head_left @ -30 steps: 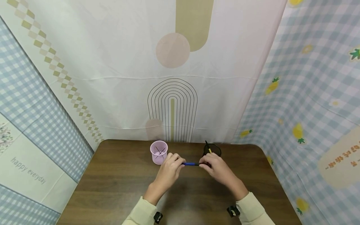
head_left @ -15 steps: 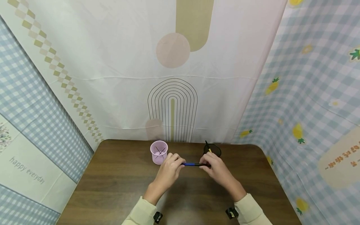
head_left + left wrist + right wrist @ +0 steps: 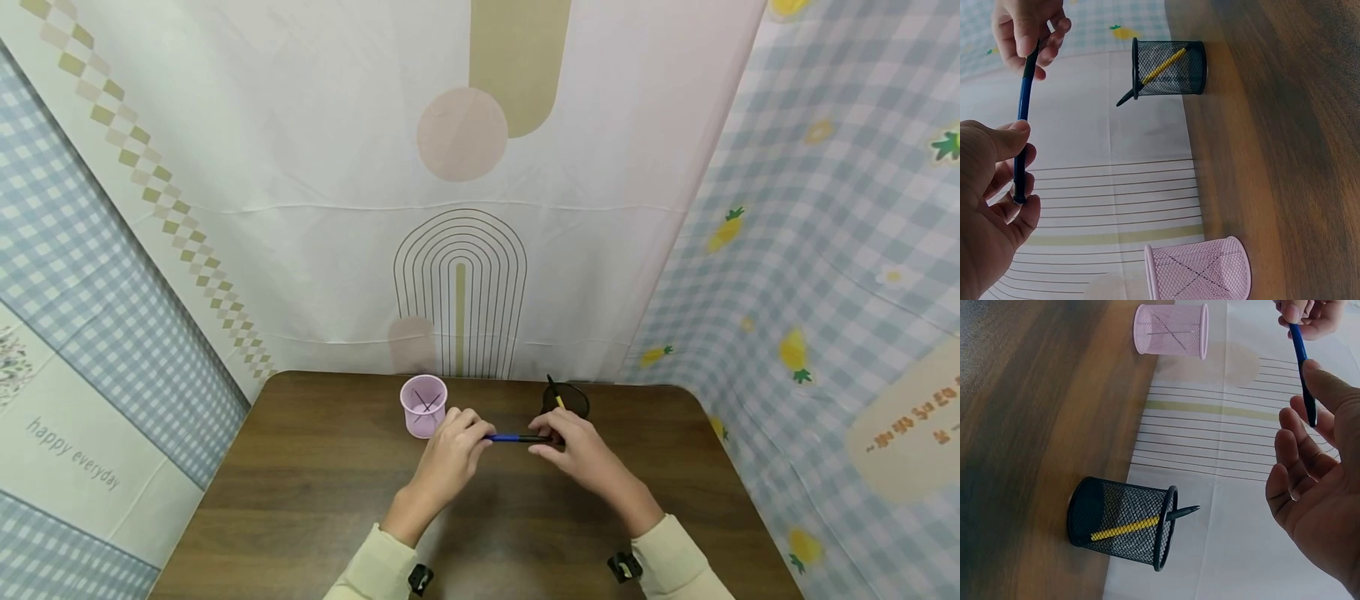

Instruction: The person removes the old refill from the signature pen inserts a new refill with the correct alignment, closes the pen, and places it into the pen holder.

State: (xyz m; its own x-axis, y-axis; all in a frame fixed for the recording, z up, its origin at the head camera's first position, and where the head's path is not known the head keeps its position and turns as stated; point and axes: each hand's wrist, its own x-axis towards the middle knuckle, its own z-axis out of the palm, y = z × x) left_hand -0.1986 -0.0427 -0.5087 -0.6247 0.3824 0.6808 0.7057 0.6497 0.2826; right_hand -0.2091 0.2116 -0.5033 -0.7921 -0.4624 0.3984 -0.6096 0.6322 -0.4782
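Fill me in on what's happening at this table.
The person's left hand and right hand hold opposite ends of a blue-and-black pen above the table. Beyond them, a pink mesh pen cup and a black mesh pen cup stand upright; a yellow-and-black pen leans in the black one.

High head view, forward and down; nearer, sideways wrist views, blue pen (image 3: 1024, 100) and black cup (image 3: 1124, 509) in both.

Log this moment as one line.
left hand: pinches blue-black pen | right hand: pinches its other end | black cup: yellow-black pen inside | pink cup: on table
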